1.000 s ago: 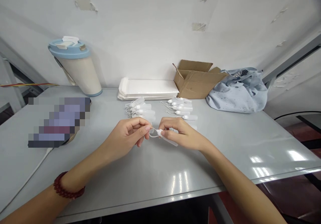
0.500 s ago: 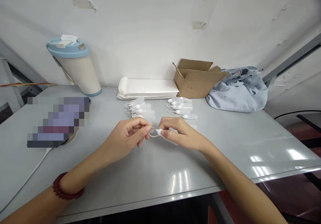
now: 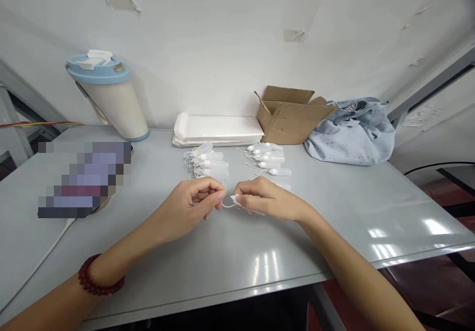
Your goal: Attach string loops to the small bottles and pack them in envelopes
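My right hand (image 3: 265, 197) is closed around a small translucent squeeze bottle (image 3: 234, 200) with a white conical tip, which points left. Thumb and fingers cover most of its body. From the tip a white tether (image 3: 227, 205) loops over to my left hand (image 3: 202, 200), whose thumb and forefinger pinch its end. A thin dark line, like a pin, runs between those fingertips and the tip; whether it enters the tip I cannot tell. Just beyond my hands lie two groups of similar bottles, a left pile (image 3: 213, 164) and a right pile (image 3: 270, 158).
Behind the bottles are a stack of white padded envelopes (image 3: 222, 127), an open cardboard box (image 3: 293, 120) and a grey-blue cloth bundle (image 3: 351, 135). At left stand a tumbler (image 3: 115, 101) and a blurred-out phone (image 3: 87, 180) with a white cable (image 3: 44, 259).
Both hands have come very slightly lower in view, with the bottle and tether still between them. Their grips look the same, and the view has shifted a little.
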Demonstrator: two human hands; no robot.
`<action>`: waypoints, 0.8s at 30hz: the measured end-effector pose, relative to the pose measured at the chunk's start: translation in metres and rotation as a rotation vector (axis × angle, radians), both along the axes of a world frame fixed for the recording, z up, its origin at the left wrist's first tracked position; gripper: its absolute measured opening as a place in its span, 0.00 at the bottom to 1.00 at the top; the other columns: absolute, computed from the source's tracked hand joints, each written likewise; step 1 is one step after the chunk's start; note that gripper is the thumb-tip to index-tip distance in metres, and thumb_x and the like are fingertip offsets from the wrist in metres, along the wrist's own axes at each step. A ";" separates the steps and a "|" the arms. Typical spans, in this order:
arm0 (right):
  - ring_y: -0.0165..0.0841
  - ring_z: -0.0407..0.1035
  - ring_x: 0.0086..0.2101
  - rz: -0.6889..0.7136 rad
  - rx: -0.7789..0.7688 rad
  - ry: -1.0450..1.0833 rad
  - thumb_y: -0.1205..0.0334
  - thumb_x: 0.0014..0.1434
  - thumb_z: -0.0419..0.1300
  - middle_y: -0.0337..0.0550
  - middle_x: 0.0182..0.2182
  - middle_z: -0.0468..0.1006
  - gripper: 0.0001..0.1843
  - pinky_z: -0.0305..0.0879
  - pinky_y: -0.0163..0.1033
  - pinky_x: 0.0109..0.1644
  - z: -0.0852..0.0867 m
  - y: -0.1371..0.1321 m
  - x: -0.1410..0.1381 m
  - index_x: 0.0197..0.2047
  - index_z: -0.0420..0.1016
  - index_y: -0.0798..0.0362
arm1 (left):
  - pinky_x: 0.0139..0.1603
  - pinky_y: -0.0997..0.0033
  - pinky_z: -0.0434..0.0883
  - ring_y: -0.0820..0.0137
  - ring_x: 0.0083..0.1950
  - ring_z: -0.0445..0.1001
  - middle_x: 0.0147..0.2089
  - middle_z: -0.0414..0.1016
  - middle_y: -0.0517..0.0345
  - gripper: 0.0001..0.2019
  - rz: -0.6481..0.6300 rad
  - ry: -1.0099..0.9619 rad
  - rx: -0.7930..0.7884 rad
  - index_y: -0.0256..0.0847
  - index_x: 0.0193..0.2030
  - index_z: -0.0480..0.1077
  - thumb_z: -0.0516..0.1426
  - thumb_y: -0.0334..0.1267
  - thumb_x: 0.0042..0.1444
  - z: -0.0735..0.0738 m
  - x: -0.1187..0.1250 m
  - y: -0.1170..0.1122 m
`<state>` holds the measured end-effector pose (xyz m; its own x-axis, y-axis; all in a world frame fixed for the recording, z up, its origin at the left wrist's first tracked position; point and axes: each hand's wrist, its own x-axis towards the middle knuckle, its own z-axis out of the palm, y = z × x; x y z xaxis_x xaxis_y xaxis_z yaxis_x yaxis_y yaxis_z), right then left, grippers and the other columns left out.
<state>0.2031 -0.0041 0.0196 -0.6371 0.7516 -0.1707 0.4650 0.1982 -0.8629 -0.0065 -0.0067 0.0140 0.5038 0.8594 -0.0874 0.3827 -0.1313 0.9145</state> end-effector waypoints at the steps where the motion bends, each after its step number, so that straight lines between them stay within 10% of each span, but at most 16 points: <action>1: 0.24 0.56 0.21 0.003 0.000 0.000 0.61 0.62 0.51 0.32 0.20 0.64 0.12 0.52 0.32 0.25 0.000 0.000 0.000 0.28 0.64 0.55 | 0.26 0.76 0.66 0.76 0.24 0.66 0.28 0.71 0.62 0.11 -0.004 0.000 0.001 0.40 0.30 0.69 0.52 0.43 0.59 0.000 0.000 0.000; 24: 0.24 0.53 0.22 -0.021 0.125 -0.033 0.67 0.57 0.52 0.32 0.20 0.61 0.07 0.50 0.31 0.26 -0.008 -0.003 -0.009 0.28 0.67 0.55 | 0.24 0.77 0.64 0.76 0.22 0.65 0.24 0.68 0.64 0.10 -0.022 -0.011 -0.029 0.41 0.30 0.68 0.52 0.41 0.58 -0.012 0.008 -0.007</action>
<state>0.1943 -0.0073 0.0121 -0.6168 0.7813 -0.0958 0.4980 0.2931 -0.8162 0.0014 -0.0138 0.0019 0.5238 0.8452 -0.1067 0.3697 -0.1127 0.9223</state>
